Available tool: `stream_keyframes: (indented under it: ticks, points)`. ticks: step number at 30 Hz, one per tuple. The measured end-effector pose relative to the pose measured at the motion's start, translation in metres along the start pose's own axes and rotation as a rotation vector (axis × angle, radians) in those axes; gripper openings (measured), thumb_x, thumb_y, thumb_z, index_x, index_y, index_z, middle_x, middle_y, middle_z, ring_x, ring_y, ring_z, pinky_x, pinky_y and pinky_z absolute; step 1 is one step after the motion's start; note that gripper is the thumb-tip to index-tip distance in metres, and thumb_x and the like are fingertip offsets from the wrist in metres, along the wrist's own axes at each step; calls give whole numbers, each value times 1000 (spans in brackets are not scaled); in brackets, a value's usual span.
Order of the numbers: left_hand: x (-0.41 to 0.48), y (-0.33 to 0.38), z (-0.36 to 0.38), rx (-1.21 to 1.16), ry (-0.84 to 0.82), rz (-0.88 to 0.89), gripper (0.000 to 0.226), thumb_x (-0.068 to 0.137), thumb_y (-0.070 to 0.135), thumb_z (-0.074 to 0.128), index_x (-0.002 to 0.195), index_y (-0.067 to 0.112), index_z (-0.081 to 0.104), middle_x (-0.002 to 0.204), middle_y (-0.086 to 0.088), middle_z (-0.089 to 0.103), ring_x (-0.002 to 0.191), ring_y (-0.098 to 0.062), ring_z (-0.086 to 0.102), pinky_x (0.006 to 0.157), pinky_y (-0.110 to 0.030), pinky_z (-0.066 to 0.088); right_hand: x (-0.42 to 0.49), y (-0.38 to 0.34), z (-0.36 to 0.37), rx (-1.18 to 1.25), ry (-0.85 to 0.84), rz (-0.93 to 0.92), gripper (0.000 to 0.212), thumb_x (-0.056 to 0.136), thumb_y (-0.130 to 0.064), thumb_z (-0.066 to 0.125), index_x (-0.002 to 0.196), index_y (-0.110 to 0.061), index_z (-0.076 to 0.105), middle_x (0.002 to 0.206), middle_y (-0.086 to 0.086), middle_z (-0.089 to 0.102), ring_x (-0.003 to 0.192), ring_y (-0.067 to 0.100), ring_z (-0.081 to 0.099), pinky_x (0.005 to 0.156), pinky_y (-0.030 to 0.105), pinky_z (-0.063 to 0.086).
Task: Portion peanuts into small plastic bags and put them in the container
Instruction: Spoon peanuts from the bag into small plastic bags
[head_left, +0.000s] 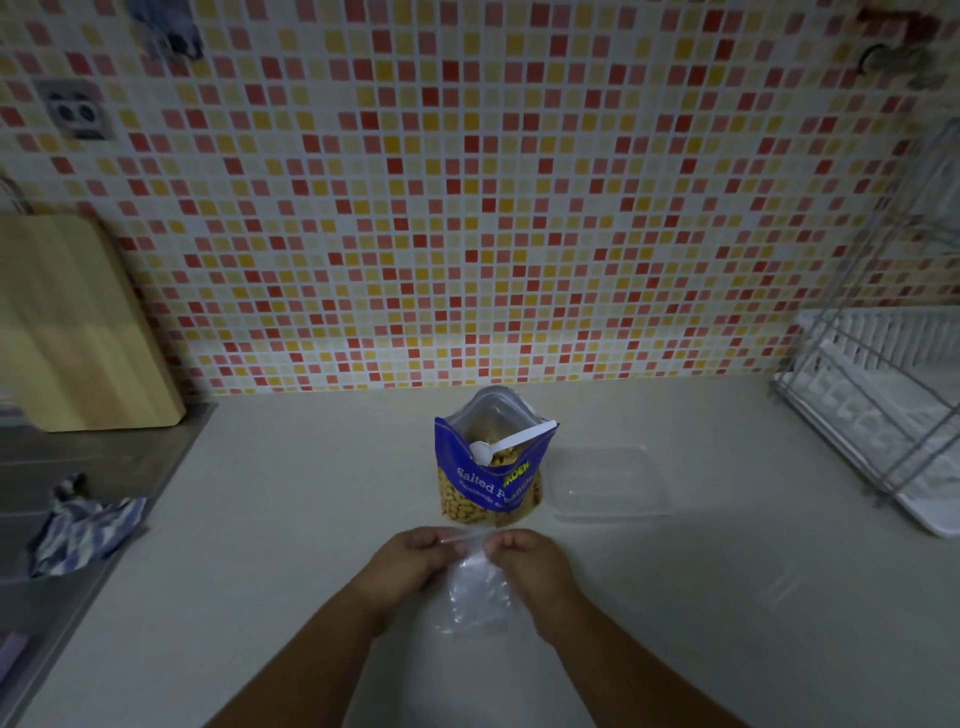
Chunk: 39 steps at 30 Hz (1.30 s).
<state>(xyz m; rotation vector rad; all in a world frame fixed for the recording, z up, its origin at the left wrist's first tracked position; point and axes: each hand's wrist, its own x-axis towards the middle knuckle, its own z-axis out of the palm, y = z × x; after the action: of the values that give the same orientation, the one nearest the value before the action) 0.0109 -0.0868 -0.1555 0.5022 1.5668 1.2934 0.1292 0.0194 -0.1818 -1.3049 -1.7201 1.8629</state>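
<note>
Small plastic bag (478, 587): one, clear and crinkled, held between both hands over the desk (260, 519), just in front of the pouch.
Left hand (410, 566): grip closed, fingers curled on the bag's top edge.
Right hand (530, 566): grip closed on the same edge, at its other end.
Peanut pouch (488, 483): one, blue, printed "Salted Peanuts", upright, mouth open, peanuts showing.
Spoon (514, 441): one, white plastic, bowl inside the pouch mouth, handle over its right rim.
Container (608, 483): one, clear, rectangular, shallow, just right of the pouch.
Elsewhere: one wooden cutting board (78, 322), one striped cloth (83, 525), one dish rack (883, 415).
</note>
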Motion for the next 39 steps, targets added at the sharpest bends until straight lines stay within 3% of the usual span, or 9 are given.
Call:
stream_keyframes:
  ticks: [5, 8, 15, 20, 24, 26, 28, 33, 39]
  points:
    - [1, 6, 2, 115, 118, 66, 8, 80, 13, 71, 80, 6, 75, 78, -20, 72, 69, -20, 62, 67, -26, 51, -8, -8, -5, 32, 5, -53, 16, 79, -7, 69, 68, -18, 68, 74, 4, 67, 73, 18, 59, 73, 30, 50]
    - [0, 9, 2, 189, 169, 141, 6, 74, 10, 76, 71, 8, 72, 63, -4, 69, 60, -12, 60, 59, -19, 49, -15, -17, -8, 97, 27, -100, 19, 78, -1, 68, 70, -18, 63, 73, 1, 65, 69, 12, 58, 66, 18, 47]
    - [-7, 11, 9, 381, 294, 368, 36, 66, 3, 81, 52, 17, 50, 39, 10, 50, 41, 2, 44, 45, -7, 35, -25, -34, -7, 134, -28, -48, 6, 80, -14, 66, 76, -17, 63, 65, -2, 56, 54, 7, 44, 51, 20, 34]
    - [-6, 9, 9, 560, 235, 468, 36, 58, 13, 84, 55, 21, 49, 48, 11, 53, 48, -1, 46, 48, -14, 33, -29, -37, 0, 53, -16, -36, 11, 77, -4, 60, 77, -15, 63, 65, 1, 56, 54, 10, 47, 49, 23, 39]
    - [-18, 19, 8, 575, 122, 576, 52, 43, 34, 84, 87, 23, 60, 84, 15, 64, 85, 6, 55, 66, -8, 42, -34, -44, 0, -35, 30, -58, 18, 76, 0, 57, 72, -17, 63, 63, 1, 58, 57, 14, 52, 62, 32, 50]
    - [-24, 24, 4, 630, 81, 579, 70, 44, 42, 83, 106, 38, 53, 101, 31, 60, 100, 15, 48, 79, 0, 37, -38, -50, 0, -71, 8, -85, 20, 78, 0, 57, 70, -18, 61, 62, 1, 57, 56, 13, 51, 57, 27, 46]
    - [-25, 26, -1, 761, 68, 565, 79, 46, 56, 77, 117, 45, 45, 111, 28, 54, 104, 15, 43, 84, 1, 32, -42, -57, -1, -53, 2, -113, 20, 79, 0, 57, 69, -17, 56, 62, 2, 55, 53, 13, 49, 51, 24, 42]
    - [-35, 43, 0, 895, 124, 658, 62, 63, 43, 80, 115, 47, 47, 103, 30, 50, 95, 12, 46, 83, -2, 33, -53, -77, -1, -84, -14, -237, 23, 80, -3, 58, 67, -20, 53, 72, 4, 58, 62, 16, 54, 51, 22, 46]
    - [-46, 66, 1, 811, 183, 793, 42, 64, 55, 65, 105, 52, 58, 93, 38, 54, 94, 20, 50, 82, 2, 35, -64, -107, -6, -81, -107, -333, 31, 85, 6, 53, 74, -19, 68, 77, 3, 66, 66, 13, 62, 51, 17, 51]
